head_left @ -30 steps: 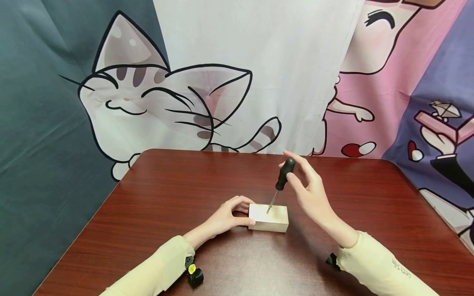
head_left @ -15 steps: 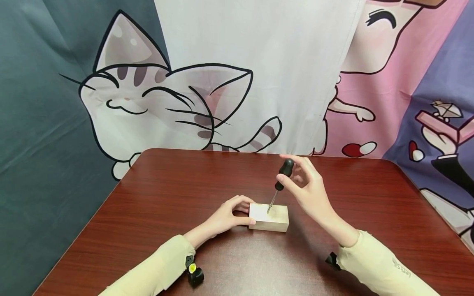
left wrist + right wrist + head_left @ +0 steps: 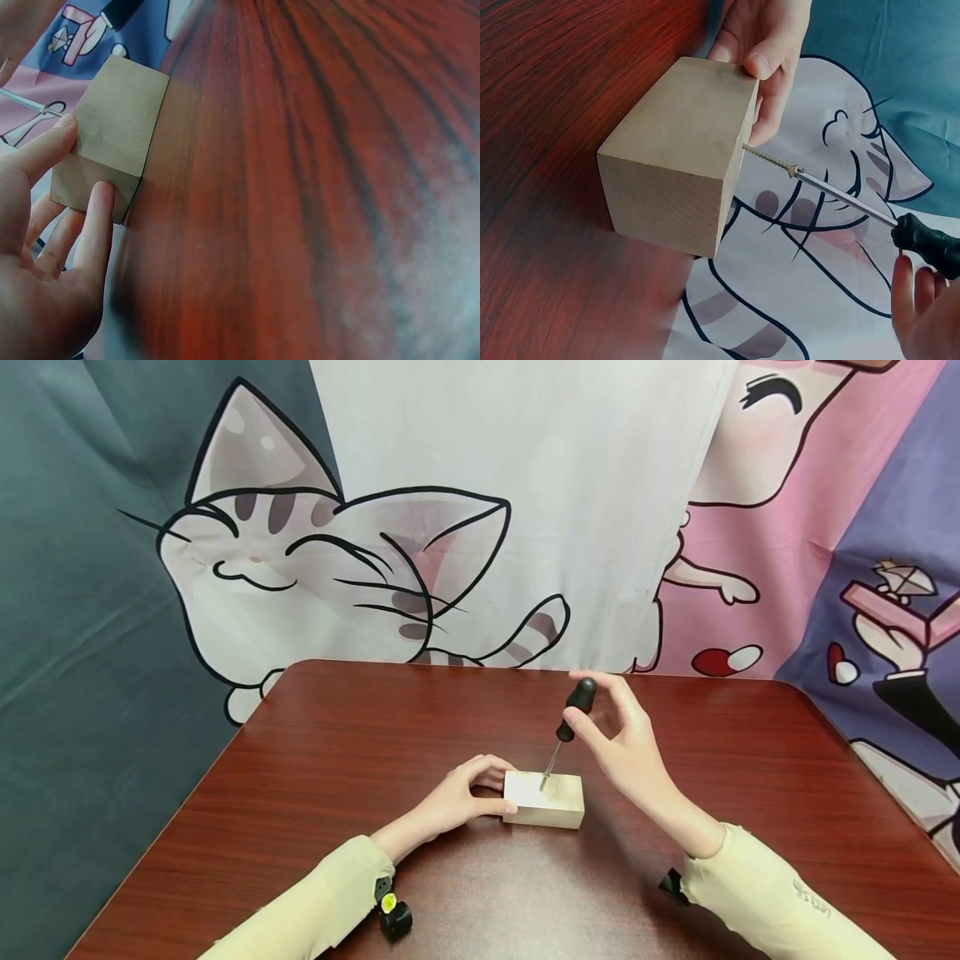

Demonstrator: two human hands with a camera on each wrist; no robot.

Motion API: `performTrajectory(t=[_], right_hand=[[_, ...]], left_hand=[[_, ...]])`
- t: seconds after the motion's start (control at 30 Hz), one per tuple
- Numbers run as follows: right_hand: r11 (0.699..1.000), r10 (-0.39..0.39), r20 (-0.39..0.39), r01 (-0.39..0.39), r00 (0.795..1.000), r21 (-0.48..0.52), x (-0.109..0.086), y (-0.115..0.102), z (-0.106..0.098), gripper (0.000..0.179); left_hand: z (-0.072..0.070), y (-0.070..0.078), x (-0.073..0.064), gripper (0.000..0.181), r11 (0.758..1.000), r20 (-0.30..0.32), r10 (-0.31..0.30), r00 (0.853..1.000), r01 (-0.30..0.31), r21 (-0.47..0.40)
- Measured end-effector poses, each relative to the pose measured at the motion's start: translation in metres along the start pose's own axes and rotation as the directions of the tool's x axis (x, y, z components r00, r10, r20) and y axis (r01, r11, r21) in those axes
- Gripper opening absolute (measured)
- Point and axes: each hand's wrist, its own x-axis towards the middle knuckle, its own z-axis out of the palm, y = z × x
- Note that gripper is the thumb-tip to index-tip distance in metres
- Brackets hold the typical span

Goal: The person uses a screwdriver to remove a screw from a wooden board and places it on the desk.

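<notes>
A pale wooden block (image 3: 551, 817) lies on the table, its long side facing me. My left hand (image 3: 456, 802) grips the block's left end, thumb on the near side and fingers behind. From the block's top face a brass-coloured threaded screw (image 3: 769, 157) sticks out, much of its thread exposed. The tip of a black-handled screwdriver (image 3: 578, 703) meets the screw's head. My right hand (image 3: 633, 747) holds that screwdriver by its handle, thumb on the near side and index finger reaching over behind it. In the head view, shaft and screw lean, with the handle to the upper right.
The dark red wooden table (image 3: 360, 718) has rounded far corners. Behind its far edge hangs a cartoon-printed cloth (image 3: 450, 443). A small black camera (image 3: 395, 921) sits below the left cuff, and a dark device (image 3: 673, 887) at the right one.
My right thumb and fingers have shifted round the screwdriver's handle, the thumb ending further left. The screwdriver's tip stays at the screw. My left hand and the block have kept their place.
</notes>
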Motion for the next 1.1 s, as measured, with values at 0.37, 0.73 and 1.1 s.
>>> performTrajectory(t=[0.37,0.73,1.1], right_hand=[[1.0,0.005,0.012,-0.005,1.0,0.006,-0.0013,-0.001,-0.0006,0.044],[0.999,0.0,0.029,-0.001,1.0,0.051,-0.0015,-0.0001,-0.0018,0.045],[1.0,0.007,0.004,-0.007,1.0,-0.009,0.0,-0.0022,-0.0064,0.047]], left_hand=[[0.0003,-0.0003,0.0006,0.048,1.0,0.001,-0.023,1.0,0.023,-0.011],[0.0011,-0.0011,0.0007,0.048,1.0,-0.003,-0.026,1.0,0.026,-0.005],[0.0008,-0.0011,0.0005,0.048,1.0,-0.01,-0.012,1.0,0.012,0.0]])
